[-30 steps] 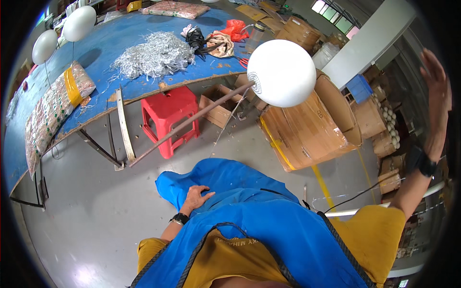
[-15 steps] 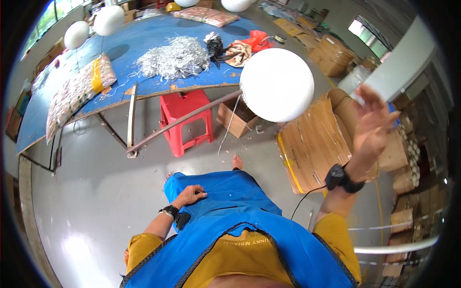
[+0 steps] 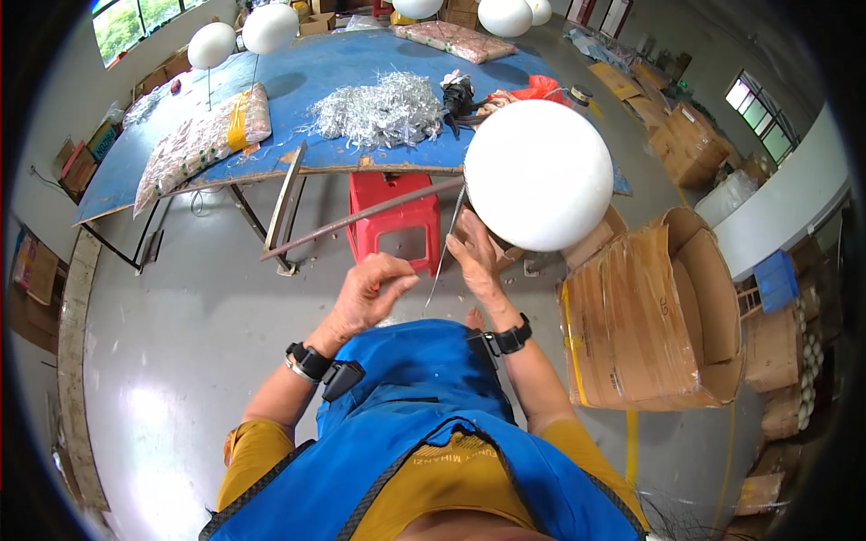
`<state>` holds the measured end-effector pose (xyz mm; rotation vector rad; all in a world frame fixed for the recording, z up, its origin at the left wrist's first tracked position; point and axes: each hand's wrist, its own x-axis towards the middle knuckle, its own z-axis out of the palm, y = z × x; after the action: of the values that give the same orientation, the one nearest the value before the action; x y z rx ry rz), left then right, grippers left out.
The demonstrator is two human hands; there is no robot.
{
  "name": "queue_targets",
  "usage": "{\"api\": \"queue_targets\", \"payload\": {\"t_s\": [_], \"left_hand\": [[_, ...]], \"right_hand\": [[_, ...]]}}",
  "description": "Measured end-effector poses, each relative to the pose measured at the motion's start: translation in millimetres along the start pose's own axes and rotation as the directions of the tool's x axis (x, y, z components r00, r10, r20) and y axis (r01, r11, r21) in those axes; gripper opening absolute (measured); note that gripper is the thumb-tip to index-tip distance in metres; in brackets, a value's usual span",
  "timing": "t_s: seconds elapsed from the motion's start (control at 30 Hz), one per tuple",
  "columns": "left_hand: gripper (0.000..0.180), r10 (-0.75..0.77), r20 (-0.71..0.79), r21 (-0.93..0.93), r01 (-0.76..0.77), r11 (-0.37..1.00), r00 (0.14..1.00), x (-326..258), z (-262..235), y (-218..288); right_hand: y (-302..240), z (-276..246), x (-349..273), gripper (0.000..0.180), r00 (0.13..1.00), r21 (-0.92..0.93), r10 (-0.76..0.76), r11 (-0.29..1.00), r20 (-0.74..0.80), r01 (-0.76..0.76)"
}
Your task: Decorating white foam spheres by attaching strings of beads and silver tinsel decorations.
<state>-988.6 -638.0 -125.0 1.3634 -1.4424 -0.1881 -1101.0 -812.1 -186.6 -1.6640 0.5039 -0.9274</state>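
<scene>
Both raised since earlier: right hand [image 3: 476,263] grasping thin rod [image 3: 444,257], white ball [image 3: 538,174] at far end; left hand [image 3: 370,294] pinched shut beside it

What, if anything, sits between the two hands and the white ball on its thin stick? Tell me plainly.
Nothing visible does. The right hand is already at the thin stick just under the white ball, seemingly gripping it. The left hand is beside the stick's lower part, only open air between. The red stool stands behind them.

Grey glossy floor [image 3: 180,361], blue worktable [image 3: 343,72], red stool [image 3: 394,216], windows [image 3: 135,18]
</scene>
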Motion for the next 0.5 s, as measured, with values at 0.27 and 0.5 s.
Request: {"api": "queue_targets", "payload": {"t_s": [0.27,0.5], "left_hand": [[0.009,0.149,0.011,-0.032,-0.149,0.988,0.989,0,11,-25],[0.008,0.170,-0.067,-0.109,-0.176,0.978,0.983,-3,9,-53]], "right_hand": [[-20,14,4,0.022,0.990,0.085,-0.041,0.995,-0.136,0.053],[-19,22,13,0.021,0.983,0.082,0.051,0.996,-0.177,-0.037]]}}
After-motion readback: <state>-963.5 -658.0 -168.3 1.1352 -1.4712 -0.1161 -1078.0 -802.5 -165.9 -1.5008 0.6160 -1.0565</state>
